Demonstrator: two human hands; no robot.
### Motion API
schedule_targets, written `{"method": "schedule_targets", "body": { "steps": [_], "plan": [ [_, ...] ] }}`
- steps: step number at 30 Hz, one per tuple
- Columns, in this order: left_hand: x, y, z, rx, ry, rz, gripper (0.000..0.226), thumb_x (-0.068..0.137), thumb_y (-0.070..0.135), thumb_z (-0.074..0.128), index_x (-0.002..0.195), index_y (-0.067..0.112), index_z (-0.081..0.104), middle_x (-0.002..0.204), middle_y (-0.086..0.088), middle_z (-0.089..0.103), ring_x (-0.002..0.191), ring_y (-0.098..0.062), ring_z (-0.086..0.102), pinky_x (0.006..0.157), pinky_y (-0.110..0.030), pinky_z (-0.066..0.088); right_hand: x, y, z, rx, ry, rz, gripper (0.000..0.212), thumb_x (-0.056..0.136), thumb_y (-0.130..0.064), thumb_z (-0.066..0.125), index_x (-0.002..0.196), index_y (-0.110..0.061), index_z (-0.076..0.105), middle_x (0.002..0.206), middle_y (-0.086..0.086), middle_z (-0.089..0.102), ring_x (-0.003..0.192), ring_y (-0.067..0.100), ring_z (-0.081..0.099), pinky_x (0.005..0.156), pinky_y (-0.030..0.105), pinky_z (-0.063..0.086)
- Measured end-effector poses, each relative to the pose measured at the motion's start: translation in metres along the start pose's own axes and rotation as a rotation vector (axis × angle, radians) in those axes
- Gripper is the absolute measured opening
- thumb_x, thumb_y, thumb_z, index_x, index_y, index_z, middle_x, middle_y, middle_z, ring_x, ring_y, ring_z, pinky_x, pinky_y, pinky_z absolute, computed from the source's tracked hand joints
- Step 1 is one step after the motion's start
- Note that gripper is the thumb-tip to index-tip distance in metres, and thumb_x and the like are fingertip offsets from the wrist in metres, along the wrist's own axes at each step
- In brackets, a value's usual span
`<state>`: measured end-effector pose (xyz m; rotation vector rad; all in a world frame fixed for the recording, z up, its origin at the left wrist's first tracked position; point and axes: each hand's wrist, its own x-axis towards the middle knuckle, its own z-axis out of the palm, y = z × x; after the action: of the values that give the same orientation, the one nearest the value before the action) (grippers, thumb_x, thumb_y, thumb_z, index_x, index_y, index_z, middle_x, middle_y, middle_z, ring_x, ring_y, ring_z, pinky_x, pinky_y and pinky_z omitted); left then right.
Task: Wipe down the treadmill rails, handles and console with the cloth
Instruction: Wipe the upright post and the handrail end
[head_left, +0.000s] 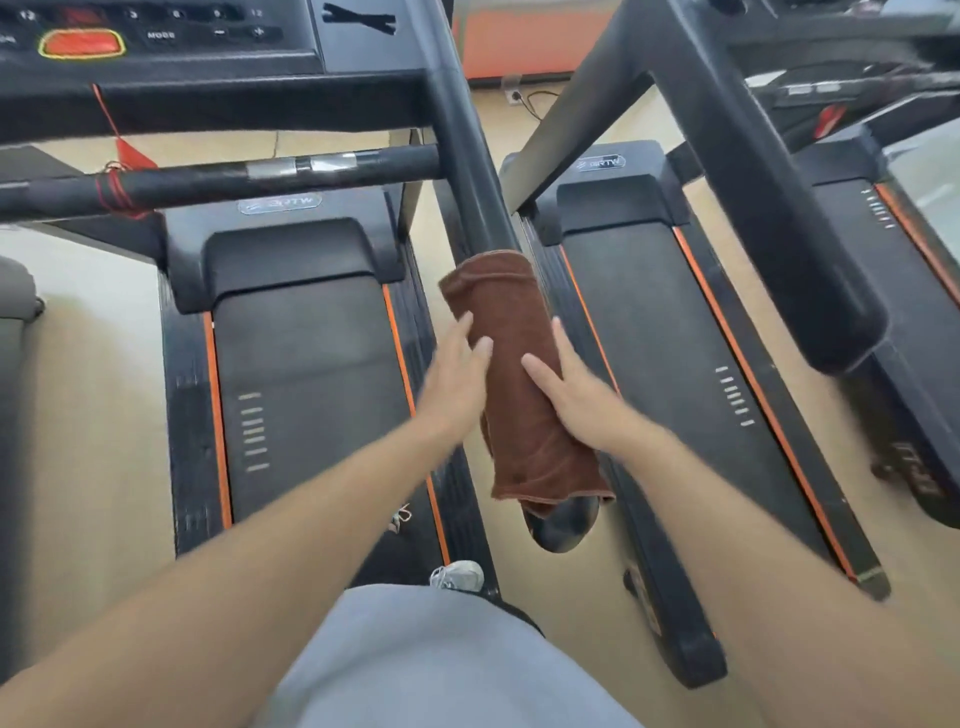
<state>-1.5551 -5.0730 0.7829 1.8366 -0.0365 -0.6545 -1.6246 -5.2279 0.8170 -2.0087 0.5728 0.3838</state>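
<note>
Draping the cloth (519, 384) lengthwise over the right rail (475, 171), wrapped round it so both sides get wiped in one pass. Left hand (457, 374) flat against the cloth's left side, fingers straight; right hand (576, 395) likewise pressing from the right, neither curled round it. Probably squeezing from both sides for friction. Console (156, 36) and crossbar (218, 179) seemingly yet to do.
</note>
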Motion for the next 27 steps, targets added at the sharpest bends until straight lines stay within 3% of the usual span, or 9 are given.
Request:
{"method": "schedule_targets", "body": {
  "steps": [2,4,7,12,15,17,21,24,27],
  "plan": [
    [-0.011,-0.015,0.029,-0.123,-0.116,-0.095,0.056,0.109,0.049,0.031,0.159,0.047,0.008,0.165,0.004,0.031,0.149,-0.022,0.035,0.123,-0.045,0.027,-0.007,0.005,0.017,0.078,0.083,-0.003,0.073,0.105,-0.049,0.05,0.164,-0.033,0.009,0.164,-0.014,0.028,0.148,0.003,0.029,0.119,0.021,0.021],
    [-0.019,-0.025,0.049,-0.255,-0.097,-0.114,0.055,0.11,0.048,0.026,0.157,0.048,-0.002,0.168,0.003,0.022,0.153,-0.021,0.027,0.126,-0.043,0.021,-0.015,0.007,0.023,0.008,0.124,-0.021,0.073,0.105,-0.048,0.049,0.163,-0.036,0.006,0.161,-0.017,0.029,0.145,0.001,0.031,0.117,0.022,0.025],
    [-0.022,-0.028,0.064,-0.374,-0.046,-0.134,0.052,0.111,0.045,0.02,0.158,0.045,-0.002,0.169,0.009,0.012,0.155,-0.011,0.016,0.128,-0.038,0.012,-0.017,0.014,0.031,-0.114,0.196,-0.059,0.072,0.105,-0.052,0.044,0.163,-0.041,0.003,0.165,-0.012,0.025,0.147,0.009,0.034,0.114,0.032,0.033],
    [0.006,-0.023,0.069,-0.413,0.067,-0.111,0.07,0.098,0.068,0.019,0.161,0.042,0.007,0.169,0.015,0.014,0.154,-0.003,0.014,0.128,-0.038,0.012,0.014,-0.006,0.034,-0.248,0.314,-0.132,0.065,0.105,-0.054,0.034,0.161,-0.046,0.002,0.168,-0.018,0.016,0.146,0.012,0.037,0.109,0.045,0.041],
    [0.043,-0.008,0.06,-0.404,0.1,-0.108,0.062,0.106,0.055,0.018,0.163,0.032,0.008,0.169,0.011,0.013,0.155,-0.006,0.011,0.128,-0.04,0.01,0.051,-0.024,0.028,-0.282,0.331,-0.176,0.061,0.107,-0.05,0.033,0.161,-0.047,0.005,0.17,-0.016,0.011,0.149,0.013,0.033,0.108,0.045,0.04],
    [0.07,0.004,0.05,-0.371,0.119,-0.09,0.07,0.1,0.063,0.018,0.163,0.035,0.006,0.169,0.011,0.014,0.156,-0.008,0.013,0.128,-0.04,0.012,0.078,-0.035,0.022,-0.259,0.319,-0.193,0.058,0.109,-0.047,0.033,0.161,-0.046,0.008,0.17,-0.015,0.012,0.15,0.01,0.03,0.11,0.043,0.038],
    [0.116,0.033,0.035,-0.286,0.223,0.132,0.065,0.104,0.048,0.023,0.162,0.024,0.006,0.169,0.012,0.004,0.156,-0.006,0.003,0.129,-0.039,0.007,0.136,-0.057,0.005,-0.046,0.26,-0.236,0.055,0.11,-0.039,0.034,0.163,-0.037,0.017,0.167,-0.013,0.025,0.152,0.002,0.025,0.125,0.038,0.026],
    [0.151,0.054,0.026,-0.153,0.283,0.4,0.054,0.111,0.03,0.026,0.162,0.016,0.015,0.166,0.013,0.004,0.157,-0.007,-0.004,0.129,-0.04,0.002,0.178,-0.069,-0.008,0.099,0.195,-0.269,0.057,0.109,-0.034,0.035,0.164,-0.027,0.021,0.165,-0.011,0.032,0.15,-0.001,0.027,0.127,0.038,0.022],
    [0.196,0.071,0.01,-0.097,0.326,0.486,0.055,0.111,0.029,0.024,0.161,0.01,0.018,0.17,0.002,0.007,0.157,-0.012,-0.001,0.128,-0.046,0.005,0.225,-0.093,-0.019,0.162,0.161,-0.319,0.057,0.109,-0.032,0.037,0.163,-0.023,0.022,0.164,-0.009,0.033,0.149,0.001,0.03,0.126,0.035,0.024]
  ]
}}
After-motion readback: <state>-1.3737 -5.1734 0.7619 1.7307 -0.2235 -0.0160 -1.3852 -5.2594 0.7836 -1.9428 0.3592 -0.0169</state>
